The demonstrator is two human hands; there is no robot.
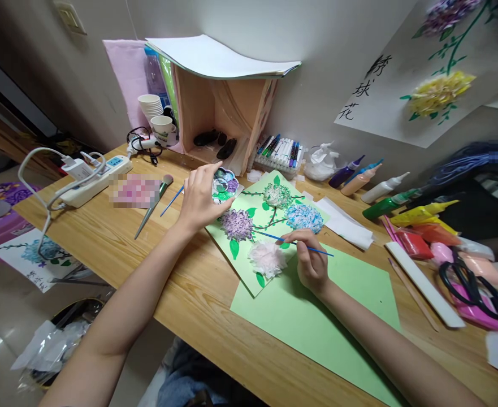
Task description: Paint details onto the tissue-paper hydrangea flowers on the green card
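Observation:
My right hand (311,260) is closed around a thin blue paintbrush (323,251). The brush tip points left, between a purple flower (237,225) and a pale pink flower (268,259) on a light green card (247,271). A green-and-white flower (277,195) and a blue flower (303,217) are also on the card, with painted leaves and stems. My left hand (200,195) has its thumb and fingers apart beside a flower-shaped paint palette (224,186) smeared with green and purple. Whether its fingertips touch the palette I cannot tell.
A larger green sheet (342,322) lies under the card. Left are a wide brush (153,206), another blue brush (172,200) and a power strip (100,178). Paint bottles (386,189), scissors (471,288) and a white strip (424,282) lie right. Behind stands an open box (225,107).

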